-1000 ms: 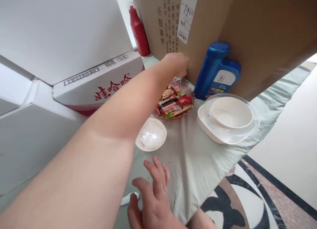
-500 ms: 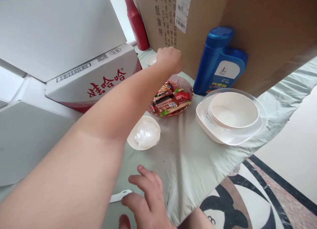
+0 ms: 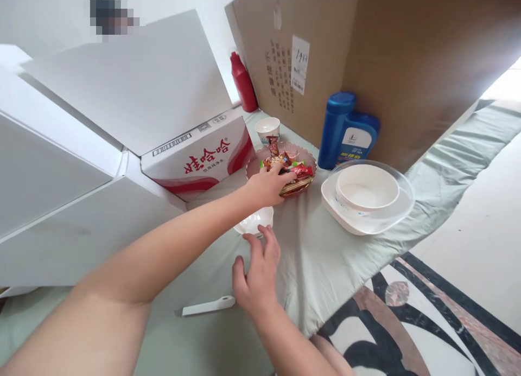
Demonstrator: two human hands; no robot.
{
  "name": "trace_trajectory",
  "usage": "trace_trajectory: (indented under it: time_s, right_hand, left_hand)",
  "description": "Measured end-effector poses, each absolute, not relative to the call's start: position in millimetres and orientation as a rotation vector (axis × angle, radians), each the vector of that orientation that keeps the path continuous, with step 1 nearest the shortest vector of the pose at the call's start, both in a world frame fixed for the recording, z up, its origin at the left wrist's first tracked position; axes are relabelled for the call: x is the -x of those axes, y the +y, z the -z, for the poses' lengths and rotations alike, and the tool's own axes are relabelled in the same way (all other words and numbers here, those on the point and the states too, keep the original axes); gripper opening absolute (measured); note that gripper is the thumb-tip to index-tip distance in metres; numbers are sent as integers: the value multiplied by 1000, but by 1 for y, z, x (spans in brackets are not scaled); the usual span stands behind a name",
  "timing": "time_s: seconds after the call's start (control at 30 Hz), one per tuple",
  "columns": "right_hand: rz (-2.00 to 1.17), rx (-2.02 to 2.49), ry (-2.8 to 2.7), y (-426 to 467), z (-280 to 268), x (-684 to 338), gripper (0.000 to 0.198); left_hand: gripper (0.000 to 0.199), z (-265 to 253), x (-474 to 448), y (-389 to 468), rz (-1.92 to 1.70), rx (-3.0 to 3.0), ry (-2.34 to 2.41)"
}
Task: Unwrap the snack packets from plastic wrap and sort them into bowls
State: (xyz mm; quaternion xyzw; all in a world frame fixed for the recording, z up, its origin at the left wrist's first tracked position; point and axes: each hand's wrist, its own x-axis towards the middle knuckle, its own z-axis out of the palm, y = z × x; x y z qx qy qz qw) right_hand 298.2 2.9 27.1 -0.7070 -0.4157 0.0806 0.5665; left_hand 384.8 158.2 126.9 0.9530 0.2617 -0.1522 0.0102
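Left hand (image 3: 267,187) just swung from beside the paper cup (image 3: 267,126) to the wrapped snacks (image 3: 302,171) in the pink dish (image 3: 253,167), fingers spread, so they're reachable; right hand (image 3: 259,275) (loosely spread) is by the white bowl (image 3: 257,218).

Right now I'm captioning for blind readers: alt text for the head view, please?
The left hand is over wrapped snacks in a scalloped pink dish; the right hand is by a small white bowl. A slim white tool lies on the pale cloth.
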Motion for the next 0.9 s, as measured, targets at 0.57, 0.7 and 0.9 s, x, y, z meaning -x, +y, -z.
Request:
trace_trajectory:
  time_s: [0.57,0.7,0.9]
  right_hand:
    - [-159,1735,-1061,9,-21,-303,37]
    - [-161,1718,-1091,7,-21,-306,38]
    - [-145,1687,-1100,0,-25,-300,37]
  left_hand:
    - [73,-91,-469,251,76,-2888,727]
    - [70,-87,-483,251,-84,-2933,1054]
    - [43,-86,-483,242,-283,-3201,531]
